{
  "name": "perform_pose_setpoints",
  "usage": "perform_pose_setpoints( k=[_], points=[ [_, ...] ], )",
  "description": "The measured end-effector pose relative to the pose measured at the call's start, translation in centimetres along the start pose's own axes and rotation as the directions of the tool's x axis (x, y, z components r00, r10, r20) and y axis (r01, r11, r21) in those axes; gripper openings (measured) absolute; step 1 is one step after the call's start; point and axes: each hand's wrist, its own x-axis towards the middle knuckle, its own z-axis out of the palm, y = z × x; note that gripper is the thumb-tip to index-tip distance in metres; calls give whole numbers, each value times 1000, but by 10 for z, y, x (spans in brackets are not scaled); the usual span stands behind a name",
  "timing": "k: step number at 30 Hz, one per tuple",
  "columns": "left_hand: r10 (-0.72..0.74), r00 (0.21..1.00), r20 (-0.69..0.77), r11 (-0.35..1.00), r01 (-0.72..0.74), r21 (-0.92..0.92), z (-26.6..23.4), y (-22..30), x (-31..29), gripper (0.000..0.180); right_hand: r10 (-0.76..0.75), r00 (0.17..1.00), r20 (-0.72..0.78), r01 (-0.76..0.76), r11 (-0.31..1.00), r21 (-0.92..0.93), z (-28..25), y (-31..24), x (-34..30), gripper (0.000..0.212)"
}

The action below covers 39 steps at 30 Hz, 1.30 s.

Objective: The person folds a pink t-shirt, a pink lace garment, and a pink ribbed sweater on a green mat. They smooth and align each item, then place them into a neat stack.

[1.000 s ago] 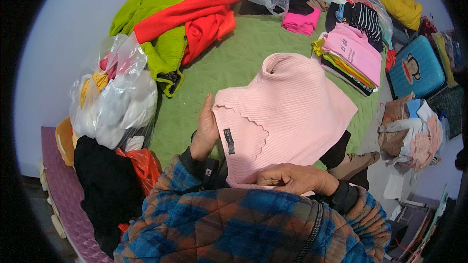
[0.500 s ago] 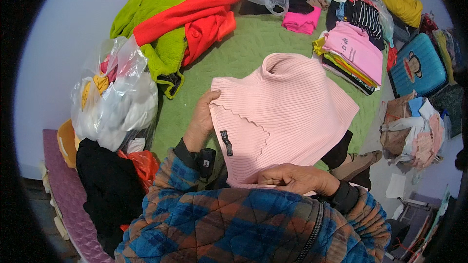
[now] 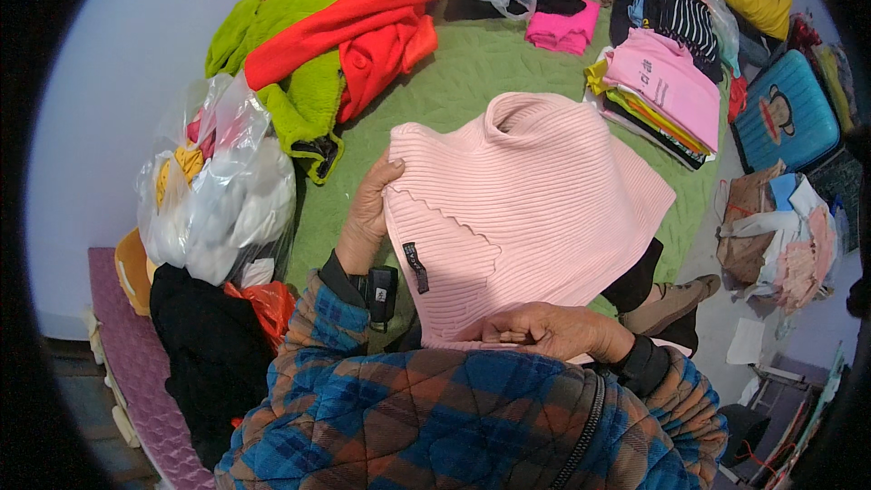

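Note:
A light pink ribbed turtleneck sweater (image 3: 544,172) is spread out in front of me, its round collar toward the far side. At its left edge, my left hand (image 3: 370,209) is closed on the knit, thumb on top. A wavy edge runs across the sweater's left part, with a small black label (image 3: 415,267) below it. My right hand (image 3: 567,331) is curled closed at the near edge, gripping the knit close to my jacket; its fingertips are partly hidden.
Beneath lies a green bed cover (image 3: 390,104). Folded clothes (image 3: 662,82) are stacked at the far right, beside a blue suitcase (image 3: 787,113). Red and green garments (image 3: 336,54) lie far left, above a clear plastic bag (image 3: 218,209) of white stuff. Black cloth (image 3: 204,354) lies near left.
My left hand has shifted slightly along the sweater's left edge, and that corner sits a little higher. The right hand keeps nearly the same place. The whole view has shifted slightly.

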Motion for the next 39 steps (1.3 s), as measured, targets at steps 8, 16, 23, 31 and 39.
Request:
perform_pose_setpoints(
  k=[8, 16, 23, 31, 39],
  points=[
    [20, 1000, -9, 999, -19, 37, 2, -3, 4, 54, -116, 993, -3, 116, 990, -77, -10, 9, 0, 43],
    [14, 999, -45, 998, -12, 61, 7, -4, 7, 56, -96, 993, -70, 93, 995, -45, -15, 14, -4, 20],
    [-25, 1000, -4, 997, 25, 69, 9, -4, 13, 56, -106, 985, -137, 111, 993, 29, -17, 17, -8, 37],
    [-34, 999, 20, 989, 31, 144, 18, -4, 17, 56, -65, 981, -183, 84, 991, 102, -17, 12, -17, 26],
    [-49, 993, 105, 984, 30, 178, 44, 0, 15, 58, -71, 877, -475, 88, 996, 14, -13, 7, -27, 19]
  ],
)
